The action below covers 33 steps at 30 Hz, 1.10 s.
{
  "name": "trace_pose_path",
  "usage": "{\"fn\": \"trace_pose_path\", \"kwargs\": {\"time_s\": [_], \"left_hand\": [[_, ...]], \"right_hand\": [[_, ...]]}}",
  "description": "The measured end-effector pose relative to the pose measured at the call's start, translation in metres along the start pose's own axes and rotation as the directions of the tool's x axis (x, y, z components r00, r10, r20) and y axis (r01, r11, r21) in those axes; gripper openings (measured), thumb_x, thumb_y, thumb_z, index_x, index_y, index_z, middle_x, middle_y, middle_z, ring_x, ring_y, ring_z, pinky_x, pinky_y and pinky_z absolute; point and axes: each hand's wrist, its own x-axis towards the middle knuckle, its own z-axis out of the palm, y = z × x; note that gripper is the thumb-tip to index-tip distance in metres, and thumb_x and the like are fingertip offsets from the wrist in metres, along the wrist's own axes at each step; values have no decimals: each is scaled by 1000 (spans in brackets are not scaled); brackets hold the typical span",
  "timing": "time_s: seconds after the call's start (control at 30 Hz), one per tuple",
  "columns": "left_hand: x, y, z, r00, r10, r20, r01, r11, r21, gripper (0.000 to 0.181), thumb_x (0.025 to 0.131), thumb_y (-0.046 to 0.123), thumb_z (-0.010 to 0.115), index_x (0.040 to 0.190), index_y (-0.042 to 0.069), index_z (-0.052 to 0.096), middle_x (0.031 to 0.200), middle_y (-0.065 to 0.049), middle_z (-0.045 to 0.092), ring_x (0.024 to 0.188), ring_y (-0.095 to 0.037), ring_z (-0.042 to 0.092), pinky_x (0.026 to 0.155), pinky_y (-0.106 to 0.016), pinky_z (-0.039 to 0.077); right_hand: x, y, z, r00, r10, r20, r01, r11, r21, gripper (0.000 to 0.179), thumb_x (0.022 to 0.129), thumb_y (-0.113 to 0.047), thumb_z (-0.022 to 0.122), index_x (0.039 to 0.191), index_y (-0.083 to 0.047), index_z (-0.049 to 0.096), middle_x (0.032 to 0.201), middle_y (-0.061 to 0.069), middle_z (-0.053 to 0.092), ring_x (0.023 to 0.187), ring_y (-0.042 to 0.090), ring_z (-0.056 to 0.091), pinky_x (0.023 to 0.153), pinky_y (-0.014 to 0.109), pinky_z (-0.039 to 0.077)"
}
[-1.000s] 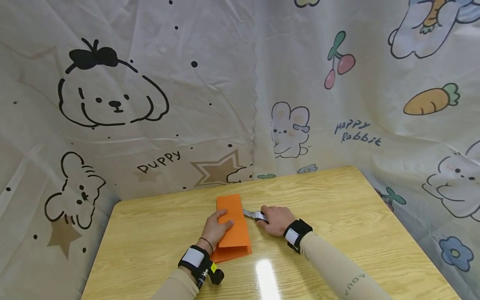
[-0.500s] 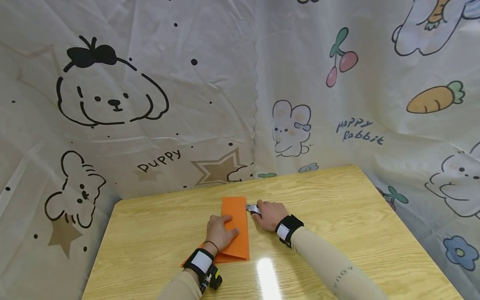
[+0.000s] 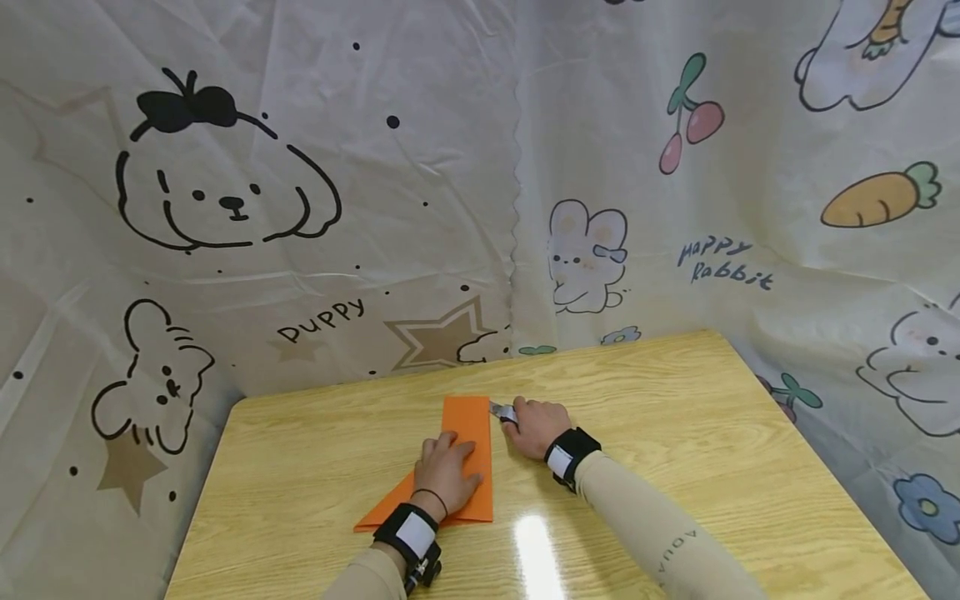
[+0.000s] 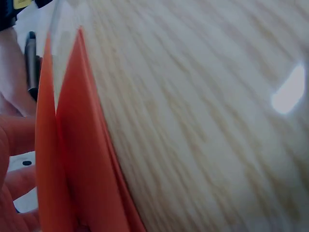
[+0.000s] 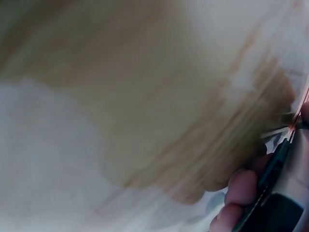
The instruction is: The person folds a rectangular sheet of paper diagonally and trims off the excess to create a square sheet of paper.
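Observation:
A folded sheet of orange paper point(image 3: 467, 412) lies on the wooden table, with a lower layer fanning out to the left. My left hand point(image 3: 447, 473) rests on its top layer, fingers spread over the paper. In the left wrist view the paper's layers point(image 4: 89, 145) gape apart, and fingers lie along the outer side. My right hand point(image 3: 540, 429) grips a utility knife point(image 3: 506, 413), its blade at the paper's right edge near the far end. Whether the blade sits between layers is too small to tell. In the right wrist view the knife's dark handle point(image 5: 270, 212) shows in the curled fingers.
The light wooden table point(image 3: 660, 400) extends around the paper on both sides. A cloth printed with cartoons point(image 3: 420, 183) hangs behind and beside it. Wrist straps with cameras sit on both wrists point(image 3: 408, 533).
The paper has shifted and turned slightly, its lower layer now spreading further left. My left hand has moved right and nearer across it. My right hand with the knife has moved left and slightly away.

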Motion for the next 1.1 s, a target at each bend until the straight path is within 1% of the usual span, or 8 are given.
{"fn": "trace_pose_path", "kwargs": {"time_s": [0.1,0.3,0.5,0.63,0.73,0.83,0.97,1.1], "left_hand": [[0,1,0,1000,4,17,-4,999,44,50,71,43,70,115,21,61,126,-9,43,104,-31,38,68,-47,41],[0,2,2,999,-10,40,8,998,57,52,71,44,70,116,21,61,127,-9,41,105,-31,37,68,-46,41],[0,2,3,999,-13,31,12,998,61,52,71,44,70,116,21,61,127,-9,40,105,-32,36,68,-46,40],[-1,2,2,999,-11,37,8,998,65,52,71,44,70,117,21,60,127,-9,40,105,-32,36,68,-47,40],[-1,3,1,999,-5,39,2,998,62,52,72,44,69,117,21,60,128,-9,41,105,-32,36,67,-47,40],[-1,4,1,999,-4,42,2,998,62,51,72,44,69,118,21,60,128,-10,41,105,-33,36,66,-47,40],[-2,4,1,999,-11,52,8,998,62,52,72,44,69,118,21,60,128,-11,40,106,-34,36,67,-48,41],[-2,6,1,998,-12,56,8,998,61,54,72,44,69,119,20,59,129,-12,40,106,-35,36,67,-49,41]], "right_hand": [[1,-3,-1,1000,9,11,-9,1000,3,35,87,-48,45,88,-14,52,63,-1,51,46,13,44,39,30,34],[1,-7,-3,999,44,17,-44,999,10,34,87,-45,46,87,-12,52,63,0,52,47,15,47,40,32,35],[1,-4,-2,991,133,17,-134,989,67,33,87,-43,46,82,-10,50,58,2,49,46,17,47,39,33,35],[0,1,-3,986,162,31,-164,982,97,33,86,-42,48,80,-10,51,58,3,48,46,17,46,39,33,36],[-3,4,-8,986,163,34,-166,978,127,35,86,-42,50,79,-8,55,63,5,49,47,18,46,41,33,37],[-6,6,-12,984,173,38,-177,974,138,37,85,-43,52,74,-8,57,65,6,48,48,18,45,42,33,37],[-14,8,-17,980,194,51,-199,971,135,37,82,-42,57,69,-7,56,62,5,47,48,18,45,41,34,37],[-21,11,-22,974,213,75,-222,965,139,37,81,-41,59,70,-6,55,61,4,47,48,17,46,41,33,36]]}}
